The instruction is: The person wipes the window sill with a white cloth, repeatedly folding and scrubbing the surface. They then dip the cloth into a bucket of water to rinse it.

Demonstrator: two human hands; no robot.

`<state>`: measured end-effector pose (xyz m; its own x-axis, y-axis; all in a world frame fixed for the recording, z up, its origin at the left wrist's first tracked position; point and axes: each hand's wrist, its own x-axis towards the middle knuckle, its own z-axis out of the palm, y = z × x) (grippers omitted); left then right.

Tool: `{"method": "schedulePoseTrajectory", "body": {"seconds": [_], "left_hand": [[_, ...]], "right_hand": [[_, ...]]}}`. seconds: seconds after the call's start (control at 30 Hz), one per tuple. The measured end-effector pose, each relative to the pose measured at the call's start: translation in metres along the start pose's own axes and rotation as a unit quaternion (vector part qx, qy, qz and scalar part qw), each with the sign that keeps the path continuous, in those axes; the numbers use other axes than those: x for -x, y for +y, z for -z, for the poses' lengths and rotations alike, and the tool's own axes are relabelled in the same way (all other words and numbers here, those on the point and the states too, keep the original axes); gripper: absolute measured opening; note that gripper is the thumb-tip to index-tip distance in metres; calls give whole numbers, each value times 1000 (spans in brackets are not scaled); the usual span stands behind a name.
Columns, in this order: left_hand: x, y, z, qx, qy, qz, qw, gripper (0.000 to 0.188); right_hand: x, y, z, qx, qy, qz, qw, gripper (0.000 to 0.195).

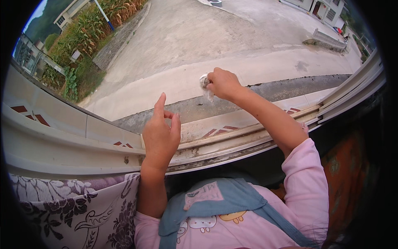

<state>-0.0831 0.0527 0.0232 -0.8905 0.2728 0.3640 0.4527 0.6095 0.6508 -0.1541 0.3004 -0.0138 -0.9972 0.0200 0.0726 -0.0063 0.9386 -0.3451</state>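
Note:
My right hand (pixel 224 84) reaches out past the window frame and grips a crumpled, whitish-grey wad (pixel 204 82), perhaps a cloth or tissue. A wispy, blurred bit hangs below the wad. My left hand (pixel 161 133) is raised over the window sill, its index finger pointing up and the thumb apart, with nothing in it. Beneath both arms runs the sliding window track (pixel 214 151), pale and stained with dark dirt along its grooves. Just beyond the track lies a tiled outer ledge (pixel 217 123) with red-brown marks.
A patterned curtain (pixel 84 208) hangs at my left, against the white window frame (pixel 71 155). Sliding sash rails (pixel 351 90) stand at the right. Outside are a grey concrete strip (pixel 192 109), a paved yard (pixel 199 40), corn plants (pixel 90 34) and a house (pixel 326 12).

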Motion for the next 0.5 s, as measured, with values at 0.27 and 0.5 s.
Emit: {"method": "schedulePoseTrajectory", "body": {"seconds": [0.27, 0.5], "left_hand": [[25, 0, 15, 36, 38, -11, 999, 44], [47, 8, 18, 88, 105, -13, 991, 44]], "right_hand": [[27, -13, 13, -104, 74, 141, 982, 17], [89, -81, -2, -300, 60, 278, 910, 19]]}}
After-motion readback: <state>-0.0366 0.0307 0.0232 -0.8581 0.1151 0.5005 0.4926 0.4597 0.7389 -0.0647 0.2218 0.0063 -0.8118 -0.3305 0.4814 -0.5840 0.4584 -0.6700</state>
